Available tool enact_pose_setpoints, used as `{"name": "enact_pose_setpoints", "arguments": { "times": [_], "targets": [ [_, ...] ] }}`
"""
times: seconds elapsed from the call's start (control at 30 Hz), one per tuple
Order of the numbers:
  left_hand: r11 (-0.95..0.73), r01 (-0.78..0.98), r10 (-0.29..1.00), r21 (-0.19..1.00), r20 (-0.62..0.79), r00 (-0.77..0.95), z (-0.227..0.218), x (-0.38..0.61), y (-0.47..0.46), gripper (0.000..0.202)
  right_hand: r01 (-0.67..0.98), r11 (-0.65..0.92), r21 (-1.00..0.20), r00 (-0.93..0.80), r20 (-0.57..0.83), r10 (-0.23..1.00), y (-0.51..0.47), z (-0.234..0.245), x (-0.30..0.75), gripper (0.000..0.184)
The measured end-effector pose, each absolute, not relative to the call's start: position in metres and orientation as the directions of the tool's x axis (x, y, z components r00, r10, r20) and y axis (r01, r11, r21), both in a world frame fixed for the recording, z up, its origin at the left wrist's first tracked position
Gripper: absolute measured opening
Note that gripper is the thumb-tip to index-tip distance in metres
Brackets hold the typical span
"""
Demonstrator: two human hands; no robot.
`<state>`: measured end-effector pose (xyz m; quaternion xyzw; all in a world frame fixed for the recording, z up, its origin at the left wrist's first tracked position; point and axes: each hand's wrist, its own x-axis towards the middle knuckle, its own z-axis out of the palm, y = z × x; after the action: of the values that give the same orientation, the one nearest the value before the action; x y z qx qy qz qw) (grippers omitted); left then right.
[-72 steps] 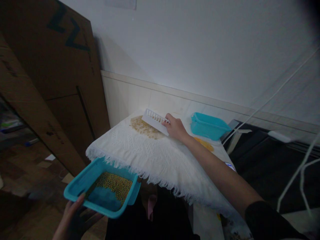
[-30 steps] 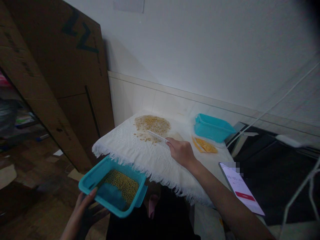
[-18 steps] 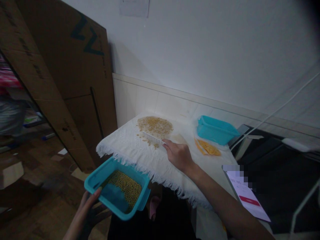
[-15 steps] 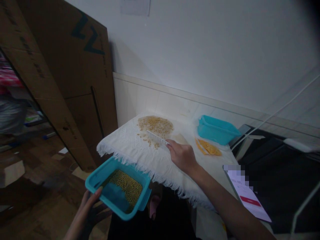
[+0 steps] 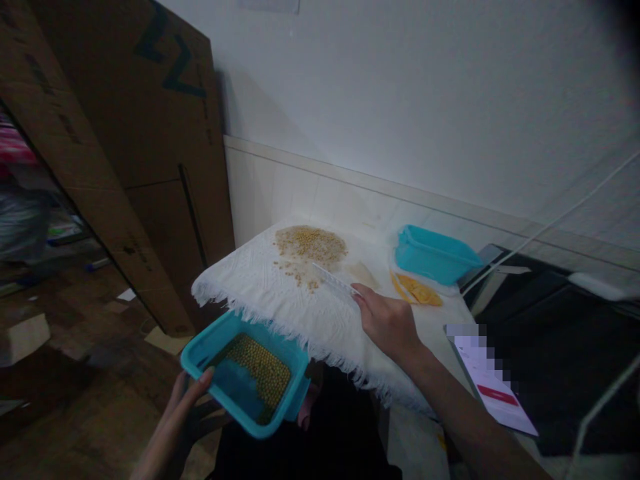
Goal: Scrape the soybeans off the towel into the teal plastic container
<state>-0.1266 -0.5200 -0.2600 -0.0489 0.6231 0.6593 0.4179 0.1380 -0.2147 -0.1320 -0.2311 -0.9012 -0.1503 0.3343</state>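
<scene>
My left hand (image 5: 193,403) grips the near left wall of a teal plastic basket (image 5: 244,425), held below the table's front edge. Soybeans (image 5: 265,373) cover part of its bottom. In my right hand (image 5: 385,320) is a thin white strip that looks like a ruler (image 5: 334,278), pinched at its right end and pointing left over the cloth. Beyond its tip lies a spread pile of soybeans mixed with paler grains (image 5: 310,245). A few loose beans (image 5: 303,277) are scattered on the near side of the pile.
A white fringed cloth (image 5: 260,283) covers the table. At its right stand a second teal basket (image 5: 435,257) and an orange-yellow packet (image 5: 415,290). A phone (image 5: 493,387) lies on the dark surface at right. A tall cardboard box (image 5: 150,147) stands left, against the white wall (image 5: 400,100).
My right hand has drawn the white strip to the right, away from the loose beans. The basket in my left hand has shifted slightly to the right.
</scene>
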Motion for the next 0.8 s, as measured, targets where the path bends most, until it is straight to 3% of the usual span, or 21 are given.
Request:
{"name": "enact_pose_setpoints", "arguments": {
  "times": [0.17,0.57,0.8],
  "targets": [
    [0.170,-0.549,0.534,0.818,-0.545,-0.647,-0.246,-0.116,-0.516,0.118,0.430,0.878,0.208,-0.659,0.737,0.148,-0.218,-0.133,0.148,0.028],
    [0.186,-0.545,0.571,0.817,-0.541,-0.617,-0.238,-0.112,-0.517,0.119,0.331,0.927,0.178,-0.647,0.757,0.086,-0.236,-0.120,0.158,0.027],
    [0.164,-0.523,0.552,0.837,-0.517,-0.655,-0.233,-0.103,-0.515,0.100,0.361,0.920,0.153,-0.653,0.746,0.133,-0.242,-0.118,0.174,0.027]
  ]
}}
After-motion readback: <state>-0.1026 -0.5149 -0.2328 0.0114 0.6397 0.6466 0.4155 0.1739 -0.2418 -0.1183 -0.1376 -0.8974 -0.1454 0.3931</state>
